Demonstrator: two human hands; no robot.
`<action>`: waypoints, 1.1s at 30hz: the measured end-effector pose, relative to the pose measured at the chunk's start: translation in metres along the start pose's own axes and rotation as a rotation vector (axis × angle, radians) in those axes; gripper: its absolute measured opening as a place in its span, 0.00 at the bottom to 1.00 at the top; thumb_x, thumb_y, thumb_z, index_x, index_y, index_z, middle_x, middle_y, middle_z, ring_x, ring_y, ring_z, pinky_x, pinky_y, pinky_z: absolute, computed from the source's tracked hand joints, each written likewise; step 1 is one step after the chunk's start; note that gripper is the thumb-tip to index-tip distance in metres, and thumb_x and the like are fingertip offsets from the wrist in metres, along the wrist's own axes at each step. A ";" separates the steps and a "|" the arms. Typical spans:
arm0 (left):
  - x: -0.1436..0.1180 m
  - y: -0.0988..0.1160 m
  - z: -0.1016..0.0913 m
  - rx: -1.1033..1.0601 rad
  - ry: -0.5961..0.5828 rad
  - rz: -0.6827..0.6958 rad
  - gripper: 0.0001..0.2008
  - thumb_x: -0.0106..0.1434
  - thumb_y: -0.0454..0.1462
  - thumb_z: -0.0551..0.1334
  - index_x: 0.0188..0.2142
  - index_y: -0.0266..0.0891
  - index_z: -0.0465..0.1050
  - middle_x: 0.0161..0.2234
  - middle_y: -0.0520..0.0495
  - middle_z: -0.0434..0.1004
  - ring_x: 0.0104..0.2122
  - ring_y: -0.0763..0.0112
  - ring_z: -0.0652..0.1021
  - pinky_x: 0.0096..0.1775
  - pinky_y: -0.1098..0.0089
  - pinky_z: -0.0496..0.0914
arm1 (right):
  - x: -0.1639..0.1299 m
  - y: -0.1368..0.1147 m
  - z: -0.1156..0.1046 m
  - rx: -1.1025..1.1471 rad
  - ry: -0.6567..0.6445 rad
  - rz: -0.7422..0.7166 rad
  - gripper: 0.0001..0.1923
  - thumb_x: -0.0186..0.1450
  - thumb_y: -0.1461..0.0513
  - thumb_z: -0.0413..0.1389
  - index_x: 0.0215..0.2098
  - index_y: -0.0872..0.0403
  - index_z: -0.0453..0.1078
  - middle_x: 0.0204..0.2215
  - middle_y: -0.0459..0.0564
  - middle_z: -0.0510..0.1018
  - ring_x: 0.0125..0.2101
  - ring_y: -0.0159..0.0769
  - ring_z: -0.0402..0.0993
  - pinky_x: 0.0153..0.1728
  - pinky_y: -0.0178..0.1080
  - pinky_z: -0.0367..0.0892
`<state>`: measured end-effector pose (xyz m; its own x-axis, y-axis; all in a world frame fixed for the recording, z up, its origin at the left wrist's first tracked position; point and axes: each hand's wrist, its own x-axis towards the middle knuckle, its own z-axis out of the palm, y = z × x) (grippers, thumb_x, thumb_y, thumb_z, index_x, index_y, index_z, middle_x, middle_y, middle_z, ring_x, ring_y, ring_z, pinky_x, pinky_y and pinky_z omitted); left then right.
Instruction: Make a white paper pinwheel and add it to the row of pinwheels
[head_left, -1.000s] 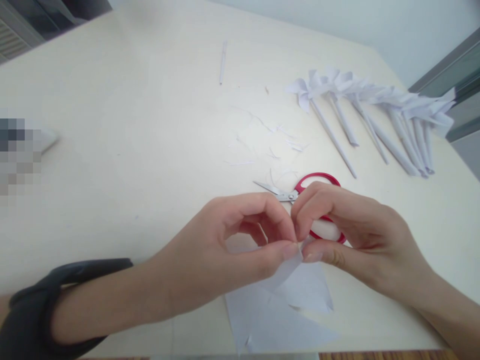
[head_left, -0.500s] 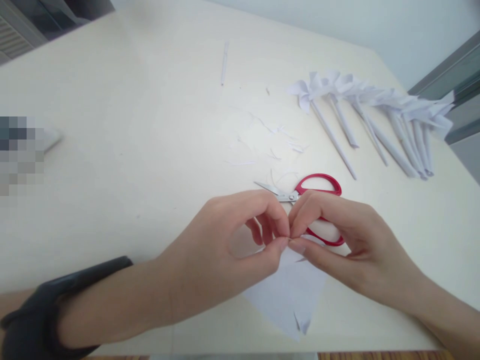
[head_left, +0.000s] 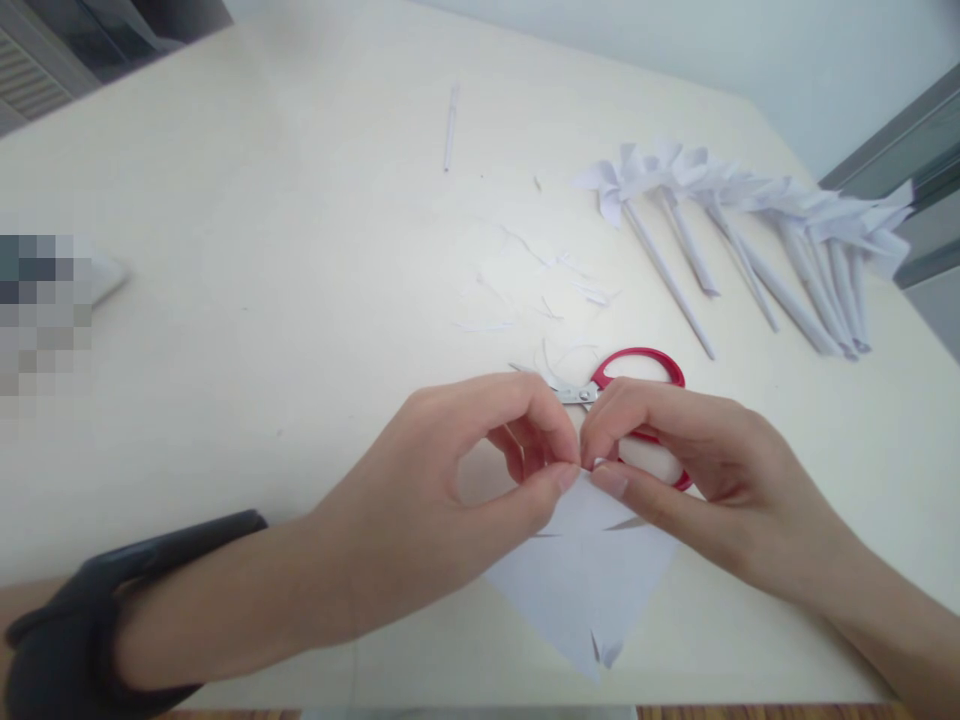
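Note:
A square white sheet of paper [head_left: 592, 575] with slits cut in from its corners lies in front of me, one corner pointing at the table's front edge. Its far corner is pinched between the thumb and fingers of both hands. My left hand [head_left: 495, 470] grips it from the left, and my right hand [head_left: 675, 450] from the right, fingertips almost touching. A small bit of white paper shows at the right fingertips. The near corner is slightly curled beside its slit. Just beyond the hands lie red-handled scissors [head_left: 641, 352], blades apart, partly hidden by my fingers.
Several white paper pinwheels [head_left: 675, 240] on rolled paper sticks lie overlapping at the right. Thin paper scraps [head_left: 555, 262] are scattered beyond the scissors. A thin paper roll [head_left: 450, 130] lies farther back. Something blurred out [head_left: 45, 310] is at the left edge of the table.
The pinched corner has risen slightly, and my fingertips have shifted a little apart. More of the sheet and its side slits now show beneath my hands.

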<state>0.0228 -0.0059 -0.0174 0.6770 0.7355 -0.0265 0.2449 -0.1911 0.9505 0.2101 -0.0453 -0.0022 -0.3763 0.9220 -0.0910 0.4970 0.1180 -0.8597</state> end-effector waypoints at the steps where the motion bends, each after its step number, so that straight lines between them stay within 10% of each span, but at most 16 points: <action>1: 0.000 0.000 0.000 0.005 -0.002 -0.001 0.04 0.58 0.30 0.58 0.28 0.38 0.69 0.27 0.54 0.73 0.29 0.77 0.74 0.33 0.77 0.70 | 0.001 0.000 0.000 0.000 -0.003 0.007 0.03 0.63 0.66 0.53 0.32 0.53 0.66 0.26 0.43 0.70 0.28 0.27 0.65 0.28 0.32 0.63; 33: -0.005 -0.005 0.003 0.114 0.040 0.112 0.06 0.56 0.27 0.59 0.29 0.39 0.68 0.27 0.58 0.72 0.28 0.83 0.73 0.33 0.82 0.68 | -0.003 0.015 0.005 0.097 0.019 -0.128 0.08 0.58 0.70 0.59 0.34 0.54 0.67 0.29 0.42 0.73 0.31 0.27 0.68 0.32 0.32 0.64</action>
<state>0.0205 -0.0107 -0.0229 0.6767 0.7305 0.0920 0.2483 -0.3441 0.9055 0.2147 -0.0485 -0.0175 -0.4163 0.9087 0.0317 0.3678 0.2002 -0.9081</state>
